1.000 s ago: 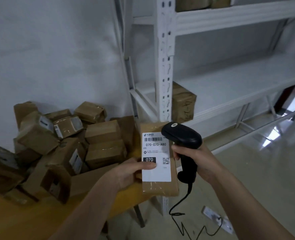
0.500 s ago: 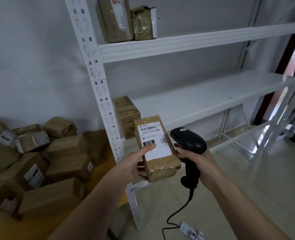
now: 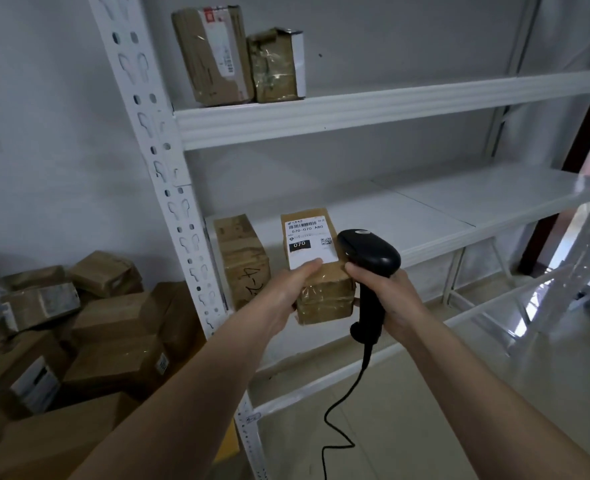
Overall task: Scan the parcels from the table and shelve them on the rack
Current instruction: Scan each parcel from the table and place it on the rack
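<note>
At centre frame, a person's left hand (image 3: 286,289) grips a labelled brown parcel (image 3: 316,268) before the white metal rack (image 3: 321,123); the right hand (image 3: 387,299) clasps a black corded scanner (image 3: 368,258) just beside it; one box (image 3: 241,258) stands on the middle shelf, two more (image 3: 238,53) at upper centre; cardboard parcels (image 3: 79,341) crowd the lower left against a grey wall (image 3: 44,150); pale floor tiles (image 3: 459,393) at lower right.

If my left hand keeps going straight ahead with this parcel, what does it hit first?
Probably nothing at first: the left hand and its parcel point at bare middle shelf, right of the parcel standing there. Depth is unclear.
</note>
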